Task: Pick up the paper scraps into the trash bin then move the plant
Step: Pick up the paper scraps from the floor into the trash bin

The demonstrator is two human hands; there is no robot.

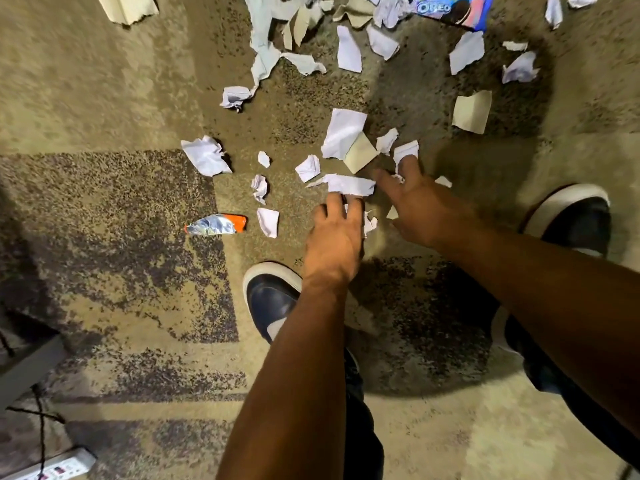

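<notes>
Several torn white and beige paper scraps lie scattered on the carpet, among them a large white piece [343, 136], a beige square [360, 152] and a white strip [351, 184]. My left hand [334, 237] reaches down with curled fingers at the near edge of that strip and holds a crumpled white scrap [370, 223], which sticks out from under the palm. My right hand [412, 195] is spread flat, and its fingertips touch a small white scrap [405, 152]. No trash bin or plant is in view.
An orange and silver wrapper [216, 225] lies to the left. At the top edge an Oreo pack [453, 8] sits among more scraps. My two shoes [272, 296] [575, 220] stand on the carpet. A power strip [55, 467] with a cable lies at bottom left.
</notes>
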